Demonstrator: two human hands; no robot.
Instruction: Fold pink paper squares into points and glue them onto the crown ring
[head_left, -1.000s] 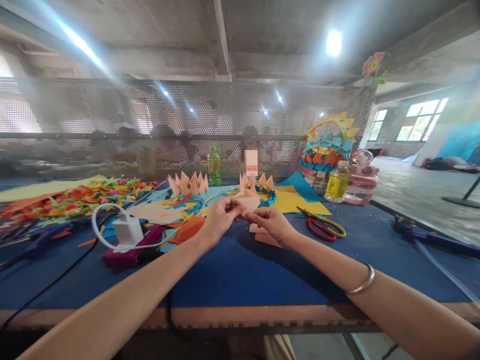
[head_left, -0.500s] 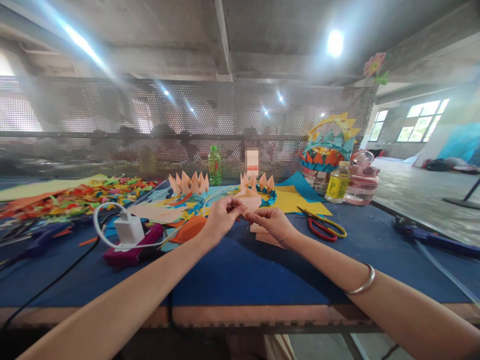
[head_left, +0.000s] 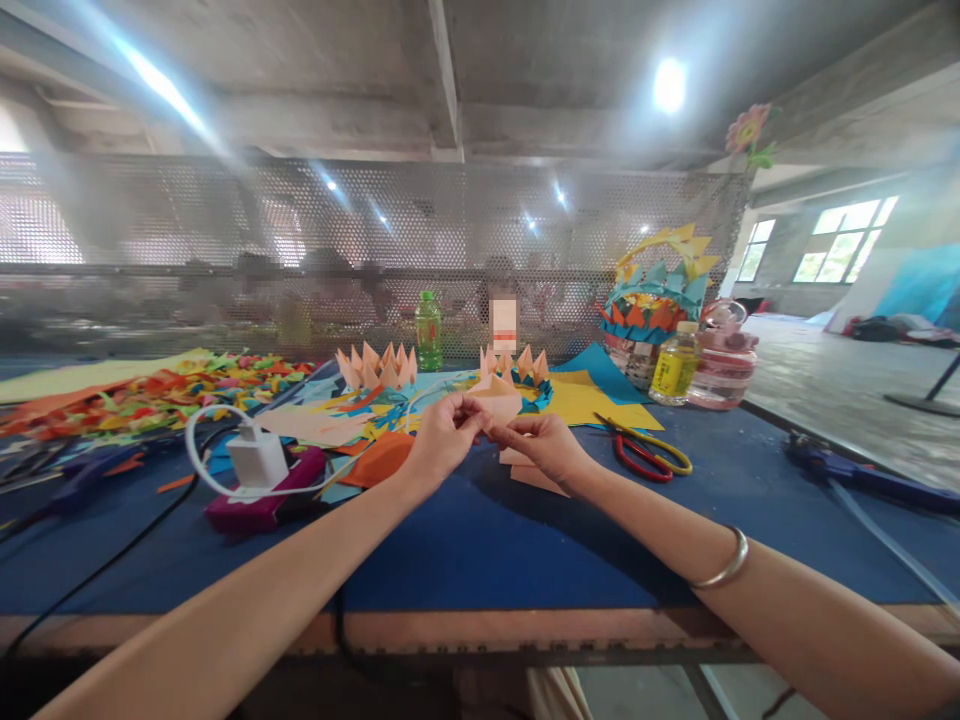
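My left hand and my right hand meet over the blue table top, both pinching a small folded peach paper piece held just above the surface. The fingertips of both hands are closed on its lower edge. Flat peach paper sheets lie on the table under my right hand. A metal bangle sits on my right wrist.
Red and yellow scissors lie right of my hands. A white charger with cable rests on a magenta tool at left. Folded paper crowns, coloured scraps, bottles and a paper basket stand before a mesh screen.
My hands have barely shifted; the fingers work slightly on the peach paper piece, which stays between them.
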